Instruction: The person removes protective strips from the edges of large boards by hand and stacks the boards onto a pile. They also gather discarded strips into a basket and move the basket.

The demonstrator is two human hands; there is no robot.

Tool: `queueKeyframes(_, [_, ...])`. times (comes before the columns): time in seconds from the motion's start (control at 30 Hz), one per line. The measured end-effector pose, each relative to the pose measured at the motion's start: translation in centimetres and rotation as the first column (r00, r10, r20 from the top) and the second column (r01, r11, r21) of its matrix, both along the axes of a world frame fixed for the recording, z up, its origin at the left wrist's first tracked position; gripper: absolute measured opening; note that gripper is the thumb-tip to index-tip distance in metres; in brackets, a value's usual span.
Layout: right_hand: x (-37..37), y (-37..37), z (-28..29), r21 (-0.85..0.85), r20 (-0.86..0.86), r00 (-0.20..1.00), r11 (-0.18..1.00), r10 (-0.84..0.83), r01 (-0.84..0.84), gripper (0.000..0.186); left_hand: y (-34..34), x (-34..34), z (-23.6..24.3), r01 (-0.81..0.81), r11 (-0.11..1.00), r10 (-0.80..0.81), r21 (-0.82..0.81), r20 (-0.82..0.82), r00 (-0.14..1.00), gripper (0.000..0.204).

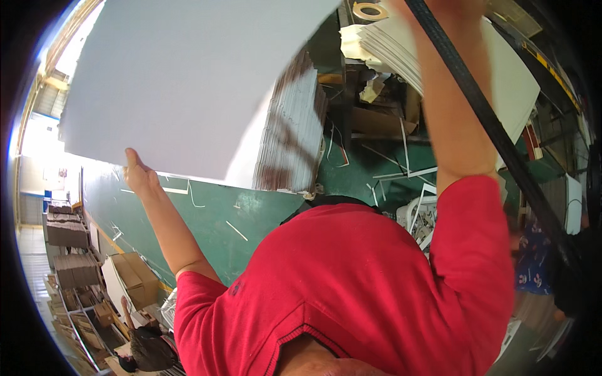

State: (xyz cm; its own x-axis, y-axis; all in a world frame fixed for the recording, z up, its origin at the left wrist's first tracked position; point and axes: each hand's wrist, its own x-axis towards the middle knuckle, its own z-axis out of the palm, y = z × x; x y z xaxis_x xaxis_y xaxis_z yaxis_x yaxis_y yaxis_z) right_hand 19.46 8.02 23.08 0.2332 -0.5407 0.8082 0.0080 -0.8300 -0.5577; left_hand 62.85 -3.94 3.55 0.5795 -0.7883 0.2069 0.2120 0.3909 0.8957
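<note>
gripping a large white sheet (175,81) by its near edge, the left hand (143,177) of the worker whose head camera i watch from afar shows its thumb laid over the top; its fingers are clamped on the sheet, the rest out of sight beneath. the sheet fills the upper left of my view, its near edge above a green floor (216,216) and its right side beside the layered edges of a tall stack (290,135), streaked with dark shadow. the right arm, in a red sleeve (473,232), stretches up to the top of my view, where the right hand (454,7) is blurred and partly cut off; i cannot tell whether its fingers are apart or together. behind that forearm lies a second pile of pale sheets (514,81), fanned at its left edge, with a roll of tape (370,11) near it. below the pile, a dark frame holds crumpled yellow paper (372,89) and a brown board (381,121). thin white strips (237,230) litter the floor, and a white basket (404,216) of scraps stands at the worker's right side. at lower left, i see cardboard boxes (139,279) and another person in a dark top (152,348).
</note>
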Motion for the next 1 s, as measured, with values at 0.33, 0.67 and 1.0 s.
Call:
queueKeyframes(0.33, [5.0,4.0,-36.6,0.999,-0.044,0.994,-0.003,-0.096,0.044,0.027,-4.8,9.7,-18.7,0.251,0.738,-0.049,0.626,-0.321,0.946,0.021])
queueKeyframes(0.67, [0.7,10.0,-43.2,0.971,-0.136,0.836,-0.241,-0.531,0.004,0.023,-3.5,9.4,-17.7,0.036,0.782,0.057,0.622,-0.129,0.990,0.011])
queueKeyframes(1.0, [5.8,7.9,-44.2,0.974,-0.136,0.917,-0.221,-0.375,0.054,0.024,-3.8,8.3,-16.5,0.010,0.771,0.039,0.637,-0.063,0.997,0.016])
